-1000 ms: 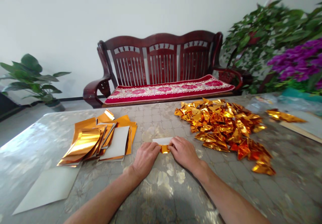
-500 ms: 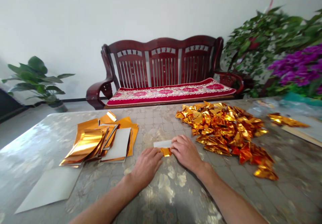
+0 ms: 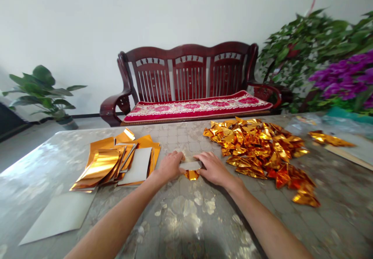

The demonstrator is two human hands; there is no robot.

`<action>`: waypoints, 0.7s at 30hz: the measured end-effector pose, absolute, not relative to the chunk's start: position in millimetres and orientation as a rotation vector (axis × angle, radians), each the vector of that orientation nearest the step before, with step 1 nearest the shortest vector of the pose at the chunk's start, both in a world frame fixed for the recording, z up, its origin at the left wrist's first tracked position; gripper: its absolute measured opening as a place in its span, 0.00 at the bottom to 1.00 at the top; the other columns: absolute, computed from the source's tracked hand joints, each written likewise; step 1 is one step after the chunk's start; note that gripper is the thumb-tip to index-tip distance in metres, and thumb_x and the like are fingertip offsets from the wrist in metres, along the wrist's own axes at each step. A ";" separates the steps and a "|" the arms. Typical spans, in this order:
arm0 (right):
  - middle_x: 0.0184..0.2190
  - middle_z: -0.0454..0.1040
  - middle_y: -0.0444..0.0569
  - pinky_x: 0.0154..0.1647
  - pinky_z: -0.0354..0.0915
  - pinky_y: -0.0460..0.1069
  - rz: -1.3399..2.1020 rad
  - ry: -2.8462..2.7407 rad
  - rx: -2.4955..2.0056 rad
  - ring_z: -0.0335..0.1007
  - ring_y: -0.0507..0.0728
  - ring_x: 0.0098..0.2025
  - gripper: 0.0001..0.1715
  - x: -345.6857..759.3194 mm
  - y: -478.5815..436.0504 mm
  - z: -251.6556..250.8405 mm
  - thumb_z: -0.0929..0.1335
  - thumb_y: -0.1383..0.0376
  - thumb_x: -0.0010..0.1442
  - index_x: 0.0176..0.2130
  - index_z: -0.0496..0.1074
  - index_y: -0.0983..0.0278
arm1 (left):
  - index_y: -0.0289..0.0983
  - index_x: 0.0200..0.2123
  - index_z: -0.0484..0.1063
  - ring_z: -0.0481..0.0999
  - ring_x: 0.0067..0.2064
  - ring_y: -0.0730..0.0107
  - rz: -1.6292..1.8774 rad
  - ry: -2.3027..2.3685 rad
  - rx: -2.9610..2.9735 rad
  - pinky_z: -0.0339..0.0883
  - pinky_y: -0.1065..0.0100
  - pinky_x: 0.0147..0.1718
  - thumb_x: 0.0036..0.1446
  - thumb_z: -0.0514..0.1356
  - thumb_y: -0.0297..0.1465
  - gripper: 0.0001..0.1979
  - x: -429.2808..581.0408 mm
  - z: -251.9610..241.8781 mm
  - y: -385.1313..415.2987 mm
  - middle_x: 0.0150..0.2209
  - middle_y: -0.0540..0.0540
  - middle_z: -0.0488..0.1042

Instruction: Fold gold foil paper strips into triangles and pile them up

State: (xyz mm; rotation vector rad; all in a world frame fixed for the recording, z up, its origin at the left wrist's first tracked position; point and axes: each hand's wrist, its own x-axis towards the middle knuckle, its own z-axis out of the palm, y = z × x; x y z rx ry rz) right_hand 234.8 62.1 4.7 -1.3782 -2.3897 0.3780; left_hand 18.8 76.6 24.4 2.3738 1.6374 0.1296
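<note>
Centrally, paper [image 3: 190, 166] gripped at opposite ends by left hand [image 3: 171, 166] and right hand [image 3: 215, 169]; beyond surface [image 3: 163, 228], far left, plant [image 3: 43, 81] contained in pot [image 3: 68, 123].

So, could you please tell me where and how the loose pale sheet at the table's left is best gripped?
Probably pinch the pale sheet by its near edge, with the left hand coming in low from the person's side. The sheet lies flat, so that edge may need lifting first; its far end reaches the gold paper stack, which would likely make gripping there harder.
</note>
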 end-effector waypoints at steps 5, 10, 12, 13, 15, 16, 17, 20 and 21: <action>0.46 0.74 0.51 0.48 0.57 0.51 0.381 -2.443 -1.428 0.63 0.60 0.49 0.23 235.2 66.5 8.4 0.71 0.68 0.55 0.52 0.71 0.61 | 0.41 0.42 0.73 0.76 0.38 0.62 0.031 1.624 2.315 0.63 0.69 0.35 0.44 0.69 0.36 0.19 19.1 25.0 90.3 0.36 0.48 0.76; 0.39 0.76 0.46 0.41 0.57 0.48 0.492 -2.418 -1.488 0.66 0.58 0.44 0.17 234.4 69.8 12.8 0.72 0.67 0.53 0.45 0.74 0.59 | 0.42 0.34 0.76 0.76 0.35 0.64 -0.022 1.597 2.264 0.61 0.70 0.32 0.44 0.68 0.37 0.12 18.4 25.7 93.6 0.31 0.51 0.77; 0.37 0.76 0.46 0.40 0.56 0.47 0.503 -2.438 -1.515 0.67 0.57 0.43 0.14 233.4 71.4 14.6 0.72 0.67 0.53 0.42 0.75 0.59 | 0.41 0.33 0.76 0.76 0.35 0.65 -0.024 1.590 2.253 0.60 0.71 0.31 0.45 0.67 0.37 0.10 18.2 26.0 92.2 0.30 0.51 0.77; 0.37 0.76 0.46 0.40 0.56 0.47 0.503 -2.448 -1.524 0.67 0.57 0.43 0.13 232.7 72.3 15.7 0.72 0.67 0.53 0.41 0.75 0.60 | 0.41 0.32 0.76 0.76 0.35 0.65 -0.021 1.590 2.249 0.59 0.71 0.30 0.45 0.67 0.36 0.09 18.1 26.2 91.1 0.30 0.51 0.77; 0.37 0.76 0.46 0.39 0.56 0.47 0.503 -2.462 -1.532 0.67 0.57 0.43 0.11 231.5 74.4 17.9 0.72 0.67 0.52 0.39 0.76 0.60 | 0.41 0.33 0.76 0.76 0.35 0.65 -0.006 1.595 2.246 0.58 0.71 0.29 0.46 0.67 0.36 0.09 17.9 26.6 88.6 0.30 0.51 0.76; 0.36 0.76 0.46 0.38 0.56 0.46 0.511 -2.465 -1.536 0.68 0.57 0.43 0.11 230.9 75.5 19.0 0.72 0.66 0.51 0.38 0.76 0.60 | 0.41 0.33 0.76 0.75 0.35 0.66 0.005 1.600 2.246 0.58 0.72 0.29 0.46 0.66 0.36 0.09 17.8 26.7 87.2 0.30 0.51 0.76; 0.35 0.76 0.46 0.37 0.56 0.46 0.522 -2.467 -1.538 0.68 0.57 0.41 0.10 230.4 76.5 20.2 0.72 0.66 0.51 0.37 0.77 0.60 | 0.41 0.32 0.76 0.75 0.35 0.66 0.018 1.606 2.247 0.57 0.72 0.29 0.47 0.66 0.35 0.08 17.8 26.8 85.8 0.30 0.51 0.76; 0.31 0.75 0.44 0.32 0.54 0.45 0.551 -2.471 -1.539 0.68 0.55 0.37 0.09 229.8 78.8 22.2 0.72 0.66 0.50 0.35 0.77 0.60 | 0.40 0.32 0.76 0.75 0.35 0.66 0.059 1.627 2.245 0.57 0.72 0.29 0.49 0.65 0.35 0.07 17.3 26.1 81.0 0.30 0.51 0.76; 0.30 0.75 0.43 0.31 0.54 0.45 0.558 -2.471 -1.535 0.68 0.55 0.36 0.08 230.0 79.1 22.1 0.72 0.66 0.50 0.35 0.77 0.60 | 0.40 0.33 0.76 0.75 0.35 0.66 0.074 1.635 2.245 0.56 0.72 0.29 0.50 0.65 0.35 0.07 17.1 25.6 79.0 0.30 0.51 0.75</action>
